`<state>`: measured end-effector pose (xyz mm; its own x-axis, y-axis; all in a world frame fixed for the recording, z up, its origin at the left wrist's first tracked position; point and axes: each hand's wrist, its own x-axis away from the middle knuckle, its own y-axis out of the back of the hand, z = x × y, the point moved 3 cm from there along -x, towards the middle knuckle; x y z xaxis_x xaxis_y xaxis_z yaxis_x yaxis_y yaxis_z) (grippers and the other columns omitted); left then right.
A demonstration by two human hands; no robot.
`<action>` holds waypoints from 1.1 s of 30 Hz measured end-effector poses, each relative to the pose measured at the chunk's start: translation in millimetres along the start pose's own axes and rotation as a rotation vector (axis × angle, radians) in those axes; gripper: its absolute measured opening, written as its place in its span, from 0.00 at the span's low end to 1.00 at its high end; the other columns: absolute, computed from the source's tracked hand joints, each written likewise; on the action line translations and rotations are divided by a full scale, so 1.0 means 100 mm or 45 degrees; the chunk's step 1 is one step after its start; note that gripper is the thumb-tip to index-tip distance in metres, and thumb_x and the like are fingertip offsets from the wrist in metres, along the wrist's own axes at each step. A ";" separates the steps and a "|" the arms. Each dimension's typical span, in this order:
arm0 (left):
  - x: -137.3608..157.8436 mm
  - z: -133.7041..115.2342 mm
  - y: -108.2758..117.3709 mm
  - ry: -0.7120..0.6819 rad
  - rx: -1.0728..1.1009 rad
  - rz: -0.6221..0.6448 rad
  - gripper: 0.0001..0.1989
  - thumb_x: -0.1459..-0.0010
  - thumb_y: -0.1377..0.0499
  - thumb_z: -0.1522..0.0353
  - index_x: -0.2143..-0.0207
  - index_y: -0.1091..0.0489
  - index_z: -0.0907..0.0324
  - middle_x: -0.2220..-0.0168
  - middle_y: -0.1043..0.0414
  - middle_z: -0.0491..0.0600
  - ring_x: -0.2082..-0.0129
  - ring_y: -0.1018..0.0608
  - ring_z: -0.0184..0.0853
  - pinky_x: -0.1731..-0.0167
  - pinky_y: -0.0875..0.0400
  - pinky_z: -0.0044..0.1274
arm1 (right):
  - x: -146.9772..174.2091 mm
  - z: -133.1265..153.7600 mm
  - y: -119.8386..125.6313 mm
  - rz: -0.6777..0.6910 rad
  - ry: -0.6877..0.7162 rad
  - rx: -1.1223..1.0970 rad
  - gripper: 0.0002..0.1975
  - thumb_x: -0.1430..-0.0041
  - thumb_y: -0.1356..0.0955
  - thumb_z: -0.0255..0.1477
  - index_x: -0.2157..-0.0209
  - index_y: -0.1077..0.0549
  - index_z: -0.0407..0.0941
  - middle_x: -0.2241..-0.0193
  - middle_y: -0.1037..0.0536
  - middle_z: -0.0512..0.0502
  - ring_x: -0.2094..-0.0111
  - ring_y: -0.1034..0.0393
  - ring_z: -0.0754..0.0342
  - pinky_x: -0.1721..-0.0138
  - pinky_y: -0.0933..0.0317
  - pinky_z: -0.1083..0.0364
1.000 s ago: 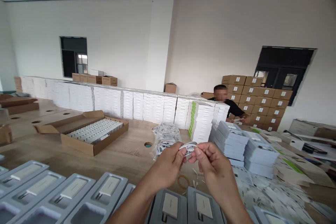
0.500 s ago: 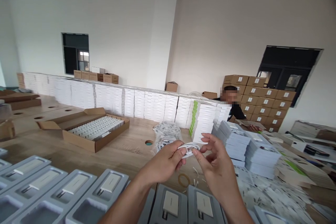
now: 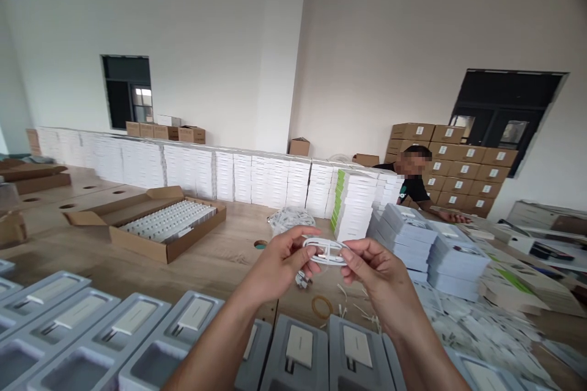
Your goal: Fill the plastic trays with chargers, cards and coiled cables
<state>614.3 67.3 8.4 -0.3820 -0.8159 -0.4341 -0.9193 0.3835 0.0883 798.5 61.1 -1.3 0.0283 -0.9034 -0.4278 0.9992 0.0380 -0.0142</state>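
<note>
at the near edge, presenting a row of grey trays (image 3: 351,377) on a wooden table (image 3: 238,281), bearing flat white blocks (image 3: 300,345) in the far recesses. just beyond, pinching the left end of a white coiled cable (image 3: 327,251) between thumb and fingers of the left hand (image 3: 277,266); gripping the right end likewise with the right hand (image 3: 378,269). holding the cable above the table as a flattened loop, with a tie across its middle. beneath, showing a rubber band (image 3: 313,306) and scattered white strips (image 3: 340,311); to the right, spreading into a heap of small packets (image 3: 486,324). farther out, displaying an open cardboard box (image 3: 142,250) at left, a plastic bag (image 3: 293,218) behind the hands and grey stacks (image 3: 408,232) at right. beyond these, running into a long wall of white boxes (image 3: 270,180). behind the stacks, showing a co-worker (image 3: 415,188), extending one arm. at the back, ending with brown cartons (image 3: 463,169) and a pillar (image 3: 282,61).
</note>
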 end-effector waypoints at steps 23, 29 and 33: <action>0.20 -0.23 0.54 0.026 -0.787 -0.260 0.29 0.40 0.48 0.56 0.40 0.41 0.59 0.38 0.40 0.54 0.48 0.28 0.41 0.48 0.35 0.32 | 1.02 -0.55 -0.21 0.352 -0.243 0.873 0.13 0.43 0.32 0.41 0.67 0.23 0.45 0.73 0.22 0.47 0.73 0.30 0.54 0.73 0.38 0.57; 0.25 -0.33 0.46 -0.007 -0.817 -0.124 0.28 0.41 0.48 0.55 0.41 0.39 0.57 0.39 0.38 0.51 0.47 0.28 0.40 0.49 0.35 0.29 | 1.45 -0.93 -0.35 0.226 -0.204 1.045 0.12 0.43 0.33 0.40 0.66 0.23 0.46 0.70 0.21 0.46 0.70 0.28 0.51 0.66 0.36 0.54; 0.31 -0.38 0.46 -0.040 -0.820 -0.145 0.27 0.41 0.48 0.54 0.43 0.38 0.56 0.42 0.34 0.50 0.49 0.28 0.40 0.52 0.33 0.29 | 1.49 -0.97 -0.38 0.175 -0.127 1.092 0.12 0.42 0.33 0.39 0.67 0.23 0.46 0.68 0.21 0.45 0.65 0.28 0.49 0.62 0.36 0.52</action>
<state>556.7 43.6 32.7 -0.2849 -0.8193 -0.4976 -0.8303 -0.0485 0.5552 762.1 -34.1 -152.0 0.1127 -0.9491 -0.2940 0.6630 -0.1485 0.7337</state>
